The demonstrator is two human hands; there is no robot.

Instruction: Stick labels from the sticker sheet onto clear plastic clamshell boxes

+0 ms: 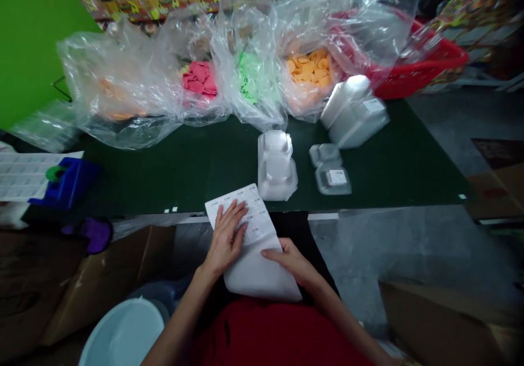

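A white sheet of small printed labels (256, 248) lies over the near edge of the dark green table (196, 164) and down onto my lap. My left hand (227, 237) rests flat on its upper part, fingers spread over the labels. My right hand (289, 259) holds the sheet's right edge lower down, fingers curled on the paper. Just beyond the sheet stands a stack of clear plastic clamshell boxes (277, 166). Two smaller clear boxes (331, 170), one bearing a label, lie to its right.
Clear bags along the back of the table hold pink pieces (199, 79), green pieces (248, 76) and orange pieces (309, 70). A pile of white containers (354, 112) and a red basket (421, 65) sit back right. A blue holder (67, 183) sits left; cardboard boxes and a pale bucket (123, 333) stand below.
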